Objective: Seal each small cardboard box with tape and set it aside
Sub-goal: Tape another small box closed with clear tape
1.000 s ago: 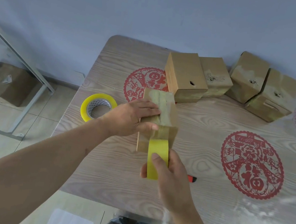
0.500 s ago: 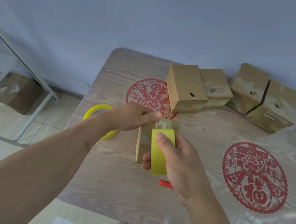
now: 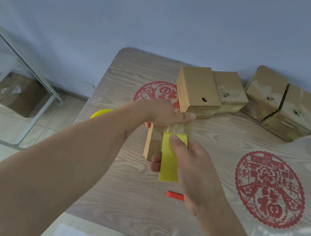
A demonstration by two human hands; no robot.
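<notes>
Gripping the top of a small cardboard box [image 3: 153, 144] with the left hand [image 3: 161, 112], fingers curled over its far edge, thumb tip showing on the near left side. Holding a yellow tape roll [image 3: 170, 159] in the right hand [image 3: 189, 168], thumb pressing on top, fingers wrapping beneath, roll sitting against the box's near face with clear tape running up it. Resting on the table [image 3: 228, 141] between both hands. Lying just beneath the right wrist, a red cutter [image 3: 175, 195]. Standing beyond the hands, four sealed boxes [image 3: 197, 90].

Left hand [image 3: 162, 113] gripping, thumb extended; right hand [image 3: 188, 164] curled, thumb pressing down.
</notes>
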